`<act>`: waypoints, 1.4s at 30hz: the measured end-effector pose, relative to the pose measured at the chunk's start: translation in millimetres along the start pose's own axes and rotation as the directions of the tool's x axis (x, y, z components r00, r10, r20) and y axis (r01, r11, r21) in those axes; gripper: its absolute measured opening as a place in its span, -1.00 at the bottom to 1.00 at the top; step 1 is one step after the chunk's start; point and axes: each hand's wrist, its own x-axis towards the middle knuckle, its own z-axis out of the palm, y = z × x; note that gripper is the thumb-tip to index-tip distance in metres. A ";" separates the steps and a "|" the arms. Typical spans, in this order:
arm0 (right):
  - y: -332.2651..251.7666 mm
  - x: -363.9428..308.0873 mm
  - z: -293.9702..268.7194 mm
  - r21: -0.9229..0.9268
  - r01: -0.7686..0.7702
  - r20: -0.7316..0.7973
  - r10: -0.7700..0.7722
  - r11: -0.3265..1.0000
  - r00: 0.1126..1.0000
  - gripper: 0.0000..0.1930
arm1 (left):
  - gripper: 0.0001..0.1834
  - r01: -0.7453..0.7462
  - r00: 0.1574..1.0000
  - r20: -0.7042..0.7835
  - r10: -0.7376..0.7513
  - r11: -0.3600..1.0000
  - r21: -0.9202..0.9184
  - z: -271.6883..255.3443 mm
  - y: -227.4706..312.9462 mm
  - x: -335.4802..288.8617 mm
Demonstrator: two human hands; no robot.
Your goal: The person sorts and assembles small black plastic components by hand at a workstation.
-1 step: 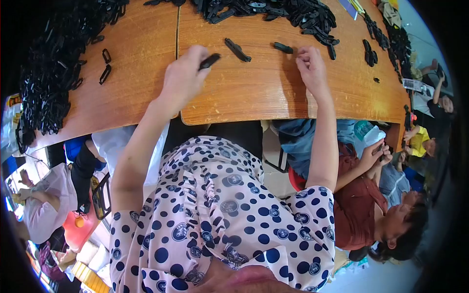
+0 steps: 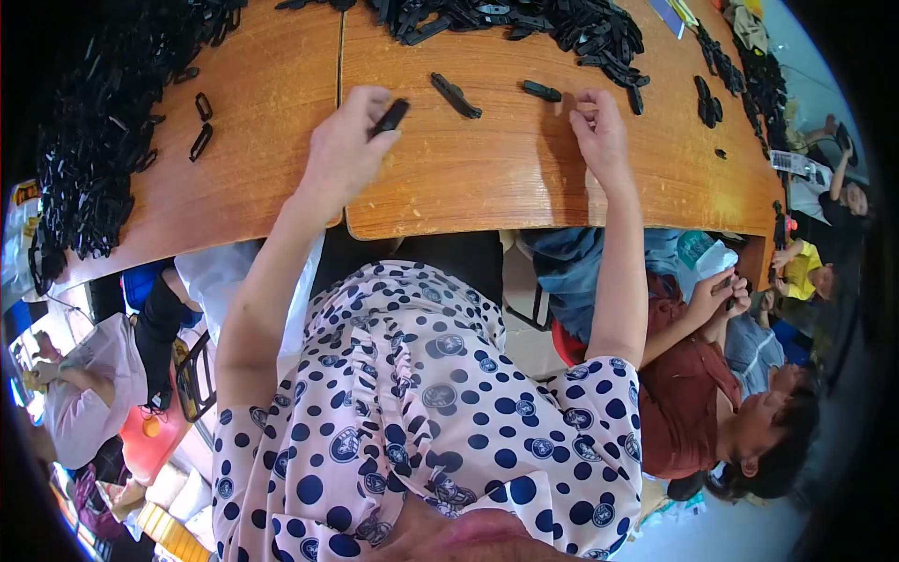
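Between the thumb and fingers of my left hand (image 2: 348, 155) is a short black plastic piece (image 2: 393, 116), tilted up just above the wooden table (image 2: 449, 192). My right hand (image 2: 602, 136) hovers over the table with its fingers curled together. Whether anything is pinched there is too small to tell. Just left of those fingertips lies a short dark piece (image 2: 541, 91), apart from them. A longer black bar-shaped piece (image 2: 455, 96) rests between my two hands, touched by neither.
Black plastic parts are heaped along the far edge (image 2: 599, 37) and at the left (image 2: 84, 159). Two loop-shaped black pieces (image 2: 201, 142) lie beside the left heap. A seam (image 2: 340, 56) divides the tabletops. A person in a red-brown top (image 2: 693, 412) sits close on my right.
My left hand has shifted slightly left, and the black plastic piece in it points more steeply away from me. My right hand has barely moved.
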 end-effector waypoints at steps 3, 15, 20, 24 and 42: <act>-2.1 1.2 4.4 0.056 -0.089 -0.077 0.093 0.994 0.993 -0.78 | -0.71 0.310 0.950 0.193 -0.245 0.805 -0.506 -6.6 -20.3 -4.7; -70.3 29.2 26.6 -0.682 0.332 0.198 -0.273 0.652 0.942 -0.73 | -0.48 0.362 0.931 0.331 -0.152 0.287 -0.887 -4.1 -13.9 -23.6; -140.0 -9.1 58.8 0.670 -0.335 0.231 0.243 0.662 0.942 -0.79 | -0.47 0.226 0.971 0.207 -0.123 0.171 -0.959 5.8 -18.9 -24.8; -160.7 -30.8 107.6 0.877 -0.356 0.284 0.251 0.322 0.926 -0.83 | -0.44 0.144 0.986 0.123 -0.116 0.196 -0.970 17.4 -5.7 -22.3; -179.3 -40.0 135.6 0.944 -0.331 0.298 0.410 0.011 0.862 -0.85 | -0.74 -0.008 0.970 -0.121 -0.212 0.467 -0.884 26.3 10.2 -21.8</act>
